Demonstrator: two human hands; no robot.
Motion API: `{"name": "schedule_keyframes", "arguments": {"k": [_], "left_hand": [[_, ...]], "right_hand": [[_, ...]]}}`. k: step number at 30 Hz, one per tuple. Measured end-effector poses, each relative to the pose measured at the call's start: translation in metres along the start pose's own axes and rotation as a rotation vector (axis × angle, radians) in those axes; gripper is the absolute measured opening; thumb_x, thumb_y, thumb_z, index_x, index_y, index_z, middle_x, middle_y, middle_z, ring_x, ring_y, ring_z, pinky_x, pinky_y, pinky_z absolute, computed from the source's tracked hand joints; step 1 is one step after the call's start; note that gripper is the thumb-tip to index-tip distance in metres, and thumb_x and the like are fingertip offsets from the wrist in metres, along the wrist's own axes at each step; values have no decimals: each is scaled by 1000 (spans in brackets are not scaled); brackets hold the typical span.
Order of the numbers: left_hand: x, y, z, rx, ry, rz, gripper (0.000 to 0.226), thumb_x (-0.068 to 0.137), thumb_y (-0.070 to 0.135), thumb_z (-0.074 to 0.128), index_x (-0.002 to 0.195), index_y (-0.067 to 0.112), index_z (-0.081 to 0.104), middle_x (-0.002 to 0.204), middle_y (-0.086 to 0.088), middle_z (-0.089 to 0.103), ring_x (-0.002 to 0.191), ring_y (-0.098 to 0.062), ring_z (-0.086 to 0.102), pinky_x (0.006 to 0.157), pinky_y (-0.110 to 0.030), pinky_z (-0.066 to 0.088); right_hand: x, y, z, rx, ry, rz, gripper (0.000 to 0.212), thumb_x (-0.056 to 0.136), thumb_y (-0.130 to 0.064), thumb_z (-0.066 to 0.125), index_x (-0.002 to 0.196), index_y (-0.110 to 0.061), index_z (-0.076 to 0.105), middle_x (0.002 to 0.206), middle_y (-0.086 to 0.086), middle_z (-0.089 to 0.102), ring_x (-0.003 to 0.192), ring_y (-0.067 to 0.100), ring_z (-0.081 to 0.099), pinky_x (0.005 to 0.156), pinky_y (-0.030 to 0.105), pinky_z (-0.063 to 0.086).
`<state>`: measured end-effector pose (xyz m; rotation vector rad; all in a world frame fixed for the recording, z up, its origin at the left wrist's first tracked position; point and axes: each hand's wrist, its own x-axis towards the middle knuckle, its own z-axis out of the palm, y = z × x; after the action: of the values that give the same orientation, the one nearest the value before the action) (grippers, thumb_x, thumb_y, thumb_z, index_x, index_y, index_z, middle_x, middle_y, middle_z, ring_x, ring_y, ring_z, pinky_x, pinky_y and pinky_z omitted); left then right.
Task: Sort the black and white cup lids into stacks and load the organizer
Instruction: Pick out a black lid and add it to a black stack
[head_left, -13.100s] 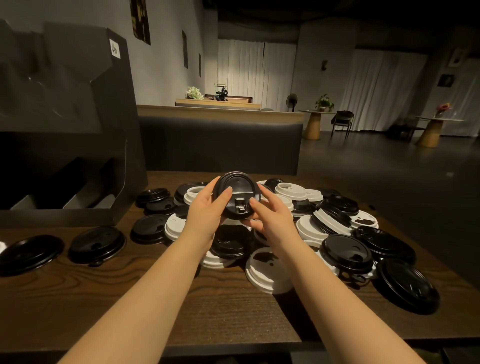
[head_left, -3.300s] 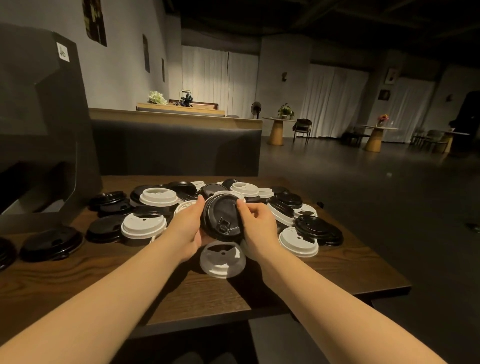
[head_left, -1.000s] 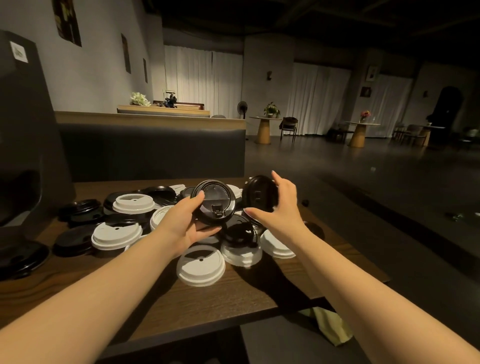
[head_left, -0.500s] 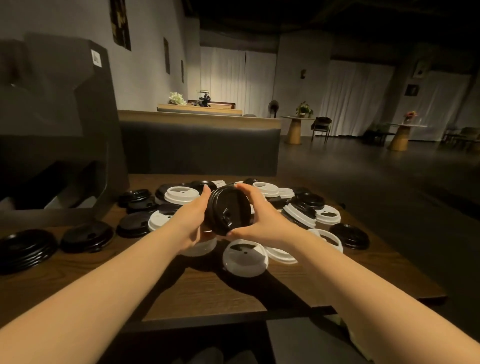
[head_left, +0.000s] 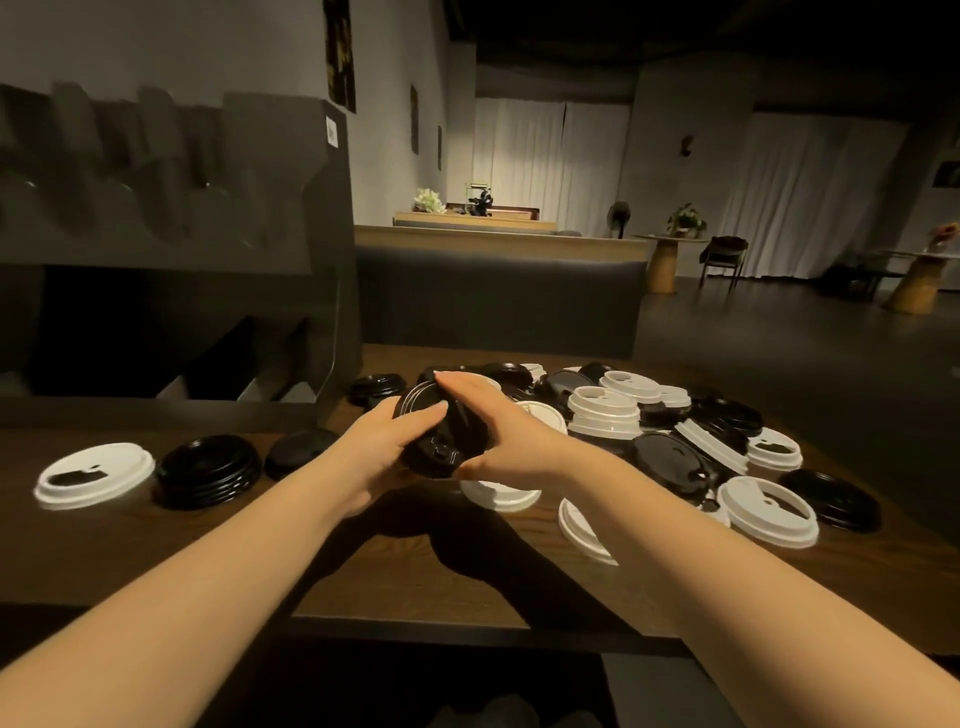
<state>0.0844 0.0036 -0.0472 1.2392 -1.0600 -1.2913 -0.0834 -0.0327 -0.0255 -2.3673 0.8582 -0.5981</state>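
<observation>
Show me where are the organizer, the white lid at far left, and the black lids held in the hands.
organizer (head_left: 332, 218): head view, right side panel.
white lid (head_left: 93, 475): head view, top face.
black lids (head_left: 441, 452): head view, near face.

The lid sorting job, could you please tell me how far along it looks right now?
Early stage. Done: a short black stack and a single white lid sit apart on the table's left side. In hand: the left hand and right hand hold a small stack of black lids between them. Left: the mixed pile remains unsorted, and no lids are visible in the organizer.
</observation>
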Motion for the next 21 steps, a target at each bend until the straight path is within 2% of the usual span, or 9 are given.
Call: {"name": "schedule_keyframes", "arguments": {"k": [3,5,8,10,12,14,16,19,21], "left_hand": [[0,-8,-14,-6,27,25,50,81,28,71,127,19,52,121,-9,63,111,-27,61,85,-41,55],[-2,-10,-20,-48,61,45,42,84,24,69,123,17,54,117,-9,65,109,-27,62,86,-41,55],[-1,-9,-31,-114,93,72,52,72,27,75,119,16,58,116,-12,67,108,-30,65,91,-48,53],[-1,-6,-37,-147,126,76,59,63,30,78,117,14,60,115,-14,68,107,-33,65,92,-53,52],[-1,-5,-40,-197,152,80,61,60,27,79,116,10,61,114,-17,68,106,-36,65,91,-55,52],[0,-8,-49,-230,180,70,58,63,21,78,117,7,60,113,-19,67,105,-38,65,91,-56,52],[1,-11,-51,-229,186,60,51,69,17,76,117,6,61,113,-20,67,104,-37,66,91,-54,52],[2,-13,-55,-220,216,62,39,79,14,72,115,5,62,110,-19,68,102,-35,67,92,-51,52],[2,-14,-59,-218,220,50,35,81,16,71,113,6,62,110,-18,68,103,-34,66,94,-50,52]], "right_hand": [[9,0,12,-9,-18,-34,90,79,-7,72,150,-27,20,156,-4,16,144,11,14,115,28,21],[13,-2,19,47,-42,-29,91,80,-6,71,149,-34,18,155,-6,13,142,11,15,110,26,28],[20,-7,29,381,-4,46,92,81,-3,69,148,-38,16,151,-2,20,136,17,28,105,30,37],[28,-9,38,687,96,193,86,82,-4,69,147,-31,20,140,2,36,125,21,44,102,39,45],[33,-9,43,856,152,313,76,82,-5,70,143,-23,30,129,4,49,115,25,56,94,43,51],[41,-9,53,906,163,337,57,83,-4,69,133,-12,44,118,8,59,104,23,63,84,37,57],[41,-9,57,929,198,332,38,84,0,66,117,-10,52,102,4,63,93,19,66,75,30,58],[46,-7,64,974,203,323,43,83,0,67,123,-8,54,107,7,65,100,24,66,80,36,58],[50,-9,67,952,183,338,43,83,-1,67,123,-13,55,108,5,65,100,22,66,77,33,58]]}}
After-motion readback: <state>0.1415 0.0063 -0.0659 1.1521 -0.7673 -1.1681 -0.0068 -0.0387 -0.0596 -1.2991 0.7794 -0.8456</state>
